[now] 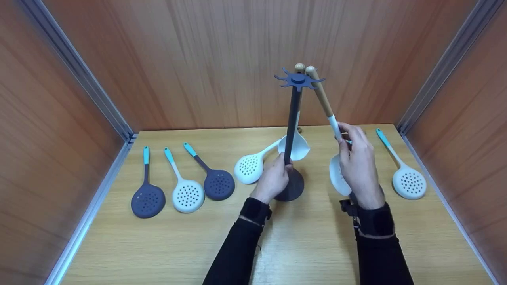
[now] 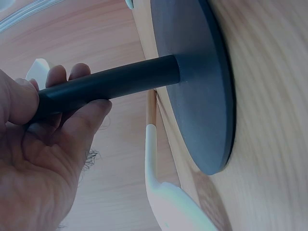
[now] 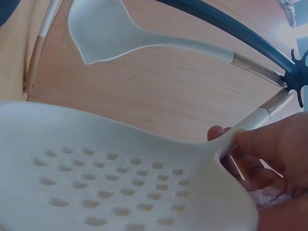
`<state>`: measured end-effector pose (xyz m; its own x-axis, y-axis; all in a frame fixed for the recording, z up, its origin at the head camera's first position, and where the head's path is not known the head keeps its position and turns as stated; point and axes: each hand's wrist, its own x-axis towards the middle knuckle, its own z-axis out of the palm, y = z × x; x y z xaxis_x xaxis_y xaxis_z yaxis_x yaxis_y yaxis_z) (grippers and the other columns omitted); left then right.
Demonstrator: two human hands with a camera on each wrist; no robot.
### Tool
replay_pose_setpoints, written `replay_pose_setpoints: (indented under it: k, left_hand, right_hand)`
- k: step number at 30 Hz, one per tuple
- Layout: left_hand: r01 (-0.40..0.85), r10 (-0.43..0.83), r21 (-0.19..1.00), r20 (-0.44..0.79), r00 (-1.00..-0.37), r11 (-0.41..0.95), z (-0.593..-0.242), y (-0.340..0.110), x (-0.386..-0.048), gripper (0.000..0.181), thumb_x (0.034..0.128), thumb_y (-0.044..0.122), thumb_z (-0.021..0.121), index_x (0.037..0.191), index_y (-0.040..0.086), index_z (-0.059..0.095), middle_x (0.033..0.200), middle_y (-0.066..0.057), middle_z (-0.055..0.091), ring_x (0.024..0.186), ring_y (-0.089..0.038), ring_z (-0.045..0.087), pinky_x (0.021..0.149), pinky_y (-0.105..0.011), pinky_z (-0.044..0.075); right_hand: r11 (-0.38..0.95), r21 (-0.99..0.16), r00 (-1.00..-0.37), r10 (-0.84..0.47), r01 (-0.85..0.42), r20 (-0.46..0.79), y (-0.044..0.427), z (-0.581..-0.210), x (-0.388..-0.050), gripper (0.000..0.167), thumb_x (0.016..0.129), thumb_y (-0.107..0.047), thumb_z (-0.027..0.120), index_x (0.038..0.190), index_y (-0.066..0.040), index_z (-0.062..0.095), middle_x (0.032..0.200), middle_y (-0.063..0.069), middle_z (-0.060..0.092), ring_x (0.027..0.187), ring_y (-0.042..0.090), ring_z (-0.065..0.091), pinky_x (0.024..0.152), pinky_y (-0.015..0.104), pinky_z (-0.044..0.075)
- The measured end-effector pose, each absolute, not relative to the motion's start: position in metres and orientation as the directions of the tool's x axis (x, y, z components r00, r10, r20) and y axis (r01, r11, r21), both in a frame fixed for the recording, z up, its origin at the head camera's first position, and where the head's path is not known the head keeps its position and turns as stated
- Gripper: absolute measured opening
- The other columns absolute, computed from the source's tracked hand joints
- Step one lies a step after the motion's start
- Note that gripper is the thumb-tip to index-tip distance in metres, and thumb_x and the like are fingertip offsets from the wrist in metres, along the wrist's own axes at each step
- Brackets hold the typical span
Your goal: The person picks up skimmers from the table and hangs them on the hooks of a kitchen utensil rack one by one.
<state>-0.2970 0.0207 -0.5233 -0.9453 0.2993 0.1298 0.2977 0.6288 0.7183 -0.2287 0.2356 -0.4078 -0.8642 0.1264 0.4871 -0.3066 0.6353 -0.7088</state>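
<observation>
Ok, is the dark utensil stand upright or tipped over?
Upright: the stand has its round base down on the tabletop and its hooked top above; the left hand grips its pole.

**Matt, Smooth and Grained Surfaces**

We see a smooth, matt, coated-metal look on the dark stand (image 1: 292, 122). The held skimmer (image 3: 127, 180) and the ladle (image 3: 103, 31) appear smooth plastic, with handle ends (image 1: 322, 97) like polished wood. We read the turquoise-tipped skimmers (image 1: 219, 185) as matt plastic, the wall panels (image 1: 237, 59) as wood-grained, the tabletop (image 1: 158, 245) as wood-grained and faintly glossy, the corner rails (image 1: 79, 71) as smooth metal, and the sleeves (image 1: 235, 253) as matt cloth.
</observation>
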Motion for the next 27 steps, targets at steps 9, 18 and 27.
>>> replay_pose_setpoints:
  k: [9, 18, 27]
  left_hand:
    - [0.328, 0.321, 0.696, 0.146, -0.936, 0.639, -0.5245, 0.0199, -0.2955, 0.006, 0.1169, 0.018, 0.058, 0.119, 0.017, 0.063, 0.109, -0.001, 0.073, 0.102, -0.016, 0.071, 0.094, -0.038, 0.064]
    - [0.392, 0.343, 0.665, 0.212, -0.915, 0.636, -0.5254, 0.019, -0.2943, 0.006, 0.1151, 0.014, 0.059, 0.119, 0.012, 0.064, 0.11, -0.003, 0.074, 0.1, -0.017, 0.071, 0.093, -0.038, 0.063]
    - [0.327, 0.319, 0.691, 0.145, -0.936, 0.644, -0.5233, 0.0211, -0.2954, 0.007, 0.1164, 0.015, 0.057, 0.12, 0.015, 0.063, 0.113, -0.003, 0.076, 0.106, -0.018, 0.074, 0.098, -0.04, 0.065]
  right_hand:
    - [0.637, -0.737, -0.928, 0.087, -0.228, 0.362, 0.2321, -0.4101, -0.2334, 0.042, 0.117, -0.005, 0.053, 0.159, -0.006, 0.051, 0.151, 0.021, 0.061, 0.136, 0.04, 0.069, 0.115, 0.06, 0.059]
    - [0.645, -0.709, -0.912, 0.048, -0.284, 0.408, 0.2316, -0.4175, -0.2361, 0.043, 0.115, 0.0, 0.055, 0.158, -0.003, 0.052, 0.146, 0.023, 0.063, 0.132, 0.041, 0.072, 0.11, 0.057, 0.063]
    - [0.659, -0.722, -0.95, 0.038, -0.21, 0.311, 0.2258, -0.4158, -0.2391, 0.045, 0.117, -0.005, 0.054, 0.162, -0.004, 0.047, 0.154, 0.024, 0.058, 0.141, 0.045, 0.067, 0.116, 0.06, 0.059]
